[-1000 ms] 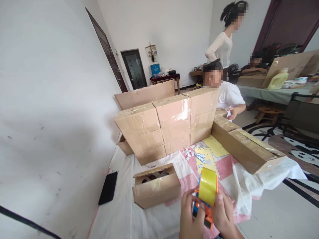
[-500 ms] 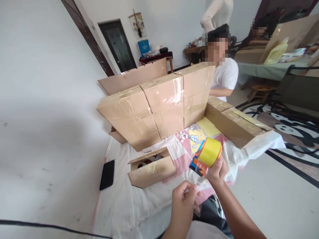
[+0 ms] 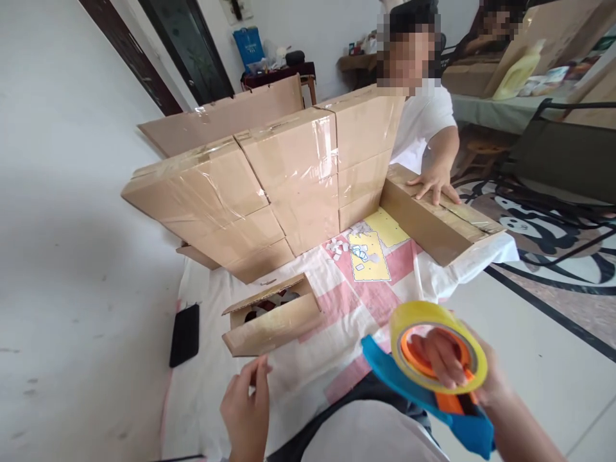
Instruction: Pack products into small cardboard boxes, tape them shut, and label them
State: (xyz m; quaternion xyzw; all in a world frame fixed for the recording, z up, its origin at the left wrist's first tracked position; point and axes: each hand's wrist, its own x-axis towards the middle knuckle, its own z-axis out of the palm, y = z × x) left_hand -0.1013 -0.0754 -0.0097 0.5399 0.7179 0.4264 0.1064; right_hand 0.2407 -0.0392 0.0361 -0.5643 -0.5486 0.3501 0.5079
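My right hand (image 3: 486, 372) holds a tape dispenser, blue and orange, with a roll of yellow tape (image 3: 402, 321); its fingers pass through the roll's centre. My left hand (image 3: 248, 401) is raised over the cloth at the near edge, thumb and forefinger pinched together; whatever might be between them is too small to make out. Just beyond it lies a small cardboard box (image 3: 279, 327) with its top partly open and dark and white items inside. Behind stands a large taped cardboard panel (image 3: 303, 192) made of several boxes.
A person (image 3: 423, 122) across the table rests a hand on a long cardboard box (image 3: 423, 218) at the right. A black phone (image 3: 185, 335) lies on the left. Yellow sheets (image 3: 368, 256) and white scraps (image 3: 337, 249) are on the checked cloth. A folding chair (image 3: 568, 154) stands right.
The tape dispenser has swung nearer and to the right, showing the roll's open side. My left hand has moved left, away from it. The person's hand has come onto the long box. The view has shifted.
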